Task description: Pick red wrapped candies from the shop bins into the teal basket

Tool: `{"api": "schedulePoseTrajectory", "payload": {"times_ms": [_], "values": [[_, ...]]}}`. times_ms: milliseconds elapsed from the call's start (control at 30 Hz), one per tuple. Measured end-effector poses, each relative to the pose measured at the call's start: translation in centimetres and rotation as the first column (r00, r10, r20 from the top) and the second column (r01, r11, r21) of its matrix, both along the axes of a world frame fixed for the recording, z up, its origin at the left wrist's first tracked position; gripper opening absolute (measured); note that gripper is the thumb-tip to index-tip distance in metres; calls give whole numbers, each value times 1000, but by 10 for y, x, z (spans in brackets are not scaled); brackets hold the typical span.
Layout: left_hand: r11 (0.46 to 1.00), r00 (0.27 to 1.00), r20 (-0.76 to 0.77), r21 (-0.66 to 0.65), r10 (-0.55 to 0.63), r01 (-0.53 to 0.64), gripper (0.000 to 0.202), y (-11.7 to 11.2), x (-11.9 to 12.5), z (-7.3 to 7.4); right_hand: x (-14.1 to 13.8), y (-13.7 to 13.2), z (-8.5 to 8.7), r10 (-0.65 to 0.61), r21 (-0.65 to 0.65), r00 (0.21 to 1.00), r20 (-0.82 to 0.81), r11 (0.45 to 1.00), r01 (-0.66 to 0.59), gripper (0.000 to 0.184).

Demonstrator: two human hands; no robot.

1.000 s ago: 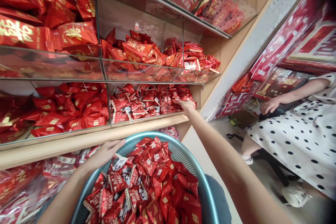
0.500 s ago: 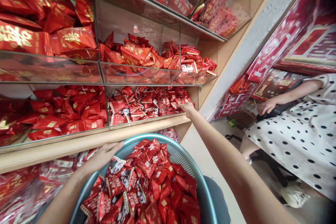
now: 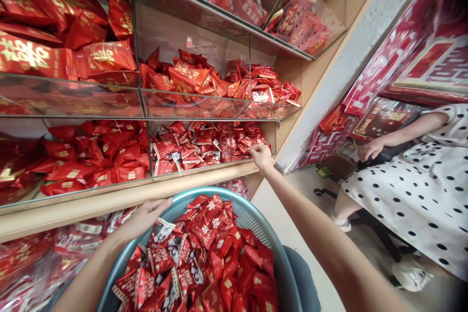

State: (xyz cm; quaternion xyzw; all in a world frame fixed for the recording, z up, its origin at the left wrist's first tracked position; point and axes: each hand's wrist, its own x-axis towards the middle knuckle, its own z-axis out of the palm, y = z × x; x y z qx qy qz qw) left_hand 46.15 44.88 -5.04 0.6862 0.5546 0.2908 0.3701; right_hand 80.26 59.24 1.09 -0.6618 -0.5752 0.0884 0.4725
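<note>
A blue-green plastic basket (image 3: pixel 179 194) full of red candy packets (image 3: pixel 215 234) with gold and white lettering is in the lower middle. My left hand (image 3: pixel 148 212) lies along its upper left rim, fingers stretched out and touching it. My right hand (image 3: pixel 261 156) is at the front of the bottom shelf's right-hand compartment, by the small red packets (image 3: pixel 246 139) there. Its fingers are bent and drawn together; whatever is between them, if anything, is hidden.
Clear-fronted shelf compartments hold more red packets (image 3: pixel 186 75), with larger ones (image 3: pixel 102 56) at left. A wooden ledge (image 3: pixel 91 201) runs under the bottom shelf, above bagged goods (image 3: pixel 73 239). On the right sits a person in a dotted dress (image 3: pixel 405 190).
My right hand has drawn back slightly from the compartment, its fingers going from stretched forward to bent together. My left hand and the basket stay in place.
</note>
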Motion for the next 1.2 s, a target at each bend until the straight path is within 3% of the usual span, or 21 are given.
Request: {"api": "schedulePoseTrajectory", "payload": {"times_ms": [133,267,467,533,633,800,1033,1200], "values": [[1000,1000,-5,-5,0,0,46,0,1,2,0,-35,1,54,116,996,65,991,-61,18],[1000,1000,-14,-11,19,-19,48,0,1,2,-4,-77,0,134,267,969,209,945,-189,20],[998,998,-46,-38,47,-49,60,-3,4,8,-4,-145,-2,354,151,884,307,898,-413,18],[997,997,-49,-53,59,-62,64,-4,6,10,-4,-162,2,447,63,807,387,860,-507,18],[997,998,-46,-57,53,-56,64,-3,6,8,-6,-176,11,567,-100,619,544,776,-623,17],[999,999,-33,-28,44,-44,60,-1,3,2,-17,-178,24,674,-370,294,678,658,-656,21],[998,999,-24,-33,43,-44,57,-1,2,2,-34,-170,26,624,-505,-21,781,611,-610,23],[999,999,-21,-21,38,-39,58,-3,4,7,-45,-155,27,564,-529,-160,810,586,-613,17]]}}
